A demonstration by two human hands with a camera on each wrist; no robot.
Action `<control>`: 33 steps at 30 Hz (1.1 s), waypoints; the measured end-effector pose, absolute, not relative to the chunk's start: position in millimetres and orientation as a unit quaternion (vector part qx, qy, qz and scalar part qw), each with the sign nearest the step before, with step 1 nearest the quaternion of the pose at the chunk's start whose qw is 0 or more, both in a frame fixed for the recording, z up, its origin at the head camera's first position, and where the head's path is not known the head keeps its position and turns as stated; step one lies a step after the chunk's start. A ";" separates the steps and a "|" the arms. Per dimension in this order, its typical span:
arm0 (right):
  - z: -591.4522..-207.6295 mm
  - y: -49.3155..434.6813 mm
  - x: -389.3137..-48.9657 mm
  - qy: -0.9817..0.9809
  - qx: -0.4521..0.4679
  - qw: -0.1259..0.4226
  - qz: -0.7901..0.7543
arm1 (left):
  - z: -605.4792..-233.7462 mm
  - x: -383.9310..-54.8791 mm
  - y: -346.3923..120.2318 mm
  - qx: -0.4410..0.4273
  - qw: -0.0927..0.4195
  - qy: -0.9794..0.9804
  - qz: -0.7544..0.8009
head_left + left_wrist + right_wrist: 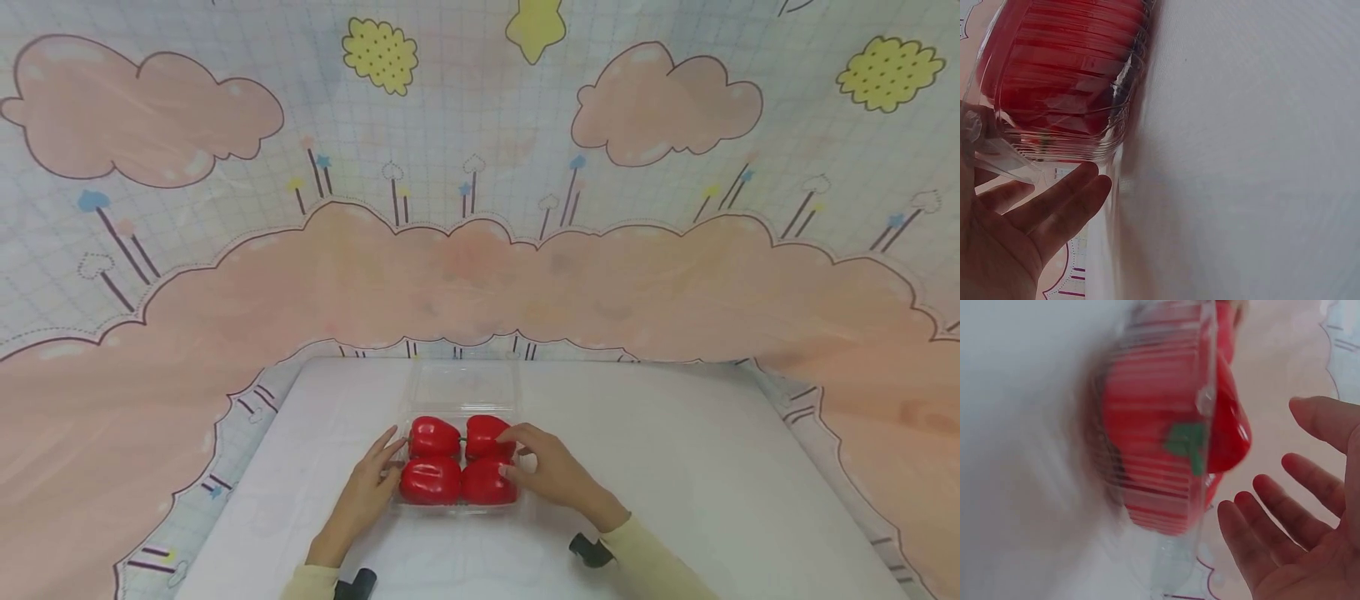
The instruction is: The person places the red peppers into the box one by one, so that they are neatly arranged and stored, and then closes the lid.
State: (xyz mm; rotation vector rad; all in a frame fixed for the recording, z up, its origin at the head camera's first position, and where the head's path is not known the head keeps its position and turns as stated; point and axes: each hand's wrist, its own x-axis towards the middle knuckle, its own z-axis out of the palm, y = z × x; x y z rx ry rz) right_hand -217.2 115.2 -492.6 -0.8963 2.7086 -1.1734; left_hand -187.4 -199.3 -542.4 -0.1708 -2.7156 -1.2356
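Several red bell peppers (431, 481) lie in two rows inside a clear plastic clamshell box (459, 508), its see-through lid (465, 388) folded back on the far side. My left hand (363, 487) is at the box's left side, fingers extended along the end wall, thumb near the rim. From below, the left wrist view has the ribbed wall (1063, 147) just above these straight fingers (1079, 206). Over the right-hand peppers, my right hand (555, 467) reaches in with spread fingers. A green stem (1185, 439) shows through the wall in the right wrist view.
The box stands on a white-covered table (675, 467). A patterned cloth (525, 283) with clouds hangs behind and down the sides. Dark wrist devices (590, 551) are near both sleeves.
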 end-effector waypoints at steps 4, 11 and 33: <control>-488.2 118.9 -220.8 0.874 -0.274 0.019 -0.400 | -541.0 -186.7 -199.6 -0.061 0.076 -0.905 -0.414; -480.3 120.1 -231.5 0.864 -0.257 -0.006 -0.433 | -539.3 -187.6 -201.0 -0.052 0.071 -0.905 -0.416; -494.4 120.9 -278.9 0.862 -0.129 -0.022 -0.490 | -537.7 -188.0 -199.1 -0.053 0.063 -0.905 -0.418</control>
